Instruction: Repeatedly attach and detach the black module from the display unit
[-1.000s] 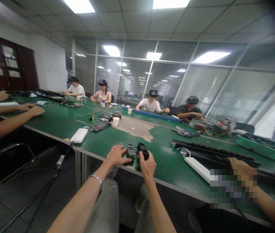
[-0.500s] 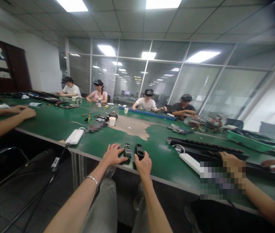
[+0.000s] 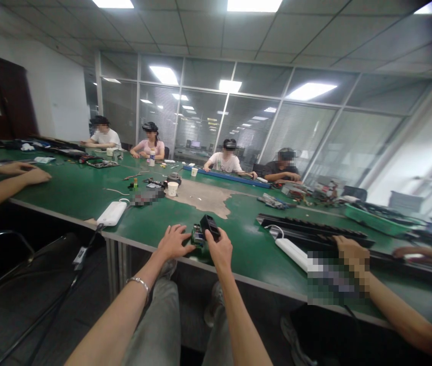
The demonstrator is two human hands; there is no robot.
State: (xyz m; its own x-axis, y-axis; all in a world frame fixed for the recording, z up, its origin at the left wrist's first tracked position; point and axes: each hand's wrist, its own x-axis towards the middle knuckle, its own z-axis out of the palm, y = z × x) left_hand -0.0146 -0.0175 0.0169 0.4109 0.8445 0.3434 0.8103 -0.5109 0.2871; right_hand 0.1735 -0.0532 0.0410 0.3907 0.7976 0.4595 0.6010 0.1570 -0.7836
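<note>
A: Logging the grip first: what do we have?

B: Our right hand [image 3: 218, 249] is clamped around a black block-shaped unit [image 3: 209, 227], tilted up off the green work table [image 3: 241, 249], seemingly to keep it clear of its neighbour.

A: And the left?

B: Our left hand [image 3: 174, 243] lies open, fingers spread, just beside a small dark electronic device [image 3: 198, 236], perhaps guarding it; we cannot tell whether they touch.
</note>
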